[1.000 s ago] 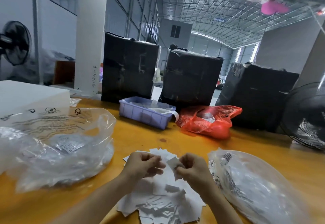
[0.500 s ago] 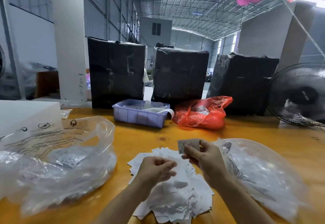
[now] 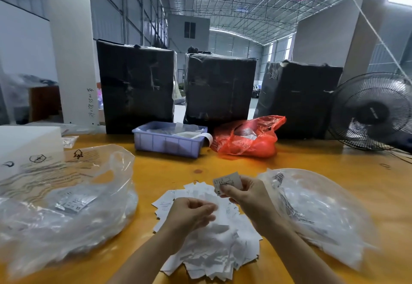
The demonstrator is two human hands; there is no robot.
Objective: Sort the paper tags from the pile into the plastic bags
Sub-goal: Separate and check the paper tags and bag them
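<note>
One pile of paper tags lay on the yellow table directly in front of the person; individual tags overlapped too much to count. Two clear plastic bags flanked it: the left bag, larger and printed with symbols, held a few labelled packets, and the right bag lay just beside the pile, contents blurred.

One single tag was raised above the pile's far edge. The right hand pinched it between thumb and fingertips at its lower edge. The tag's printed face was turned toward the camera, its long axis running roughly left-right and tilted slightly up to the right.

The left hand hovered over the pile, fingers loosely curled. Whether it gripped any tag could not be told.

At the table's far side: one purple tray, one red plastic bag just right of it, three black-wrapped boxes behind them (left, middle, right), and one black fan at far right. One white box sat at far left, behind the left bag.
</note>
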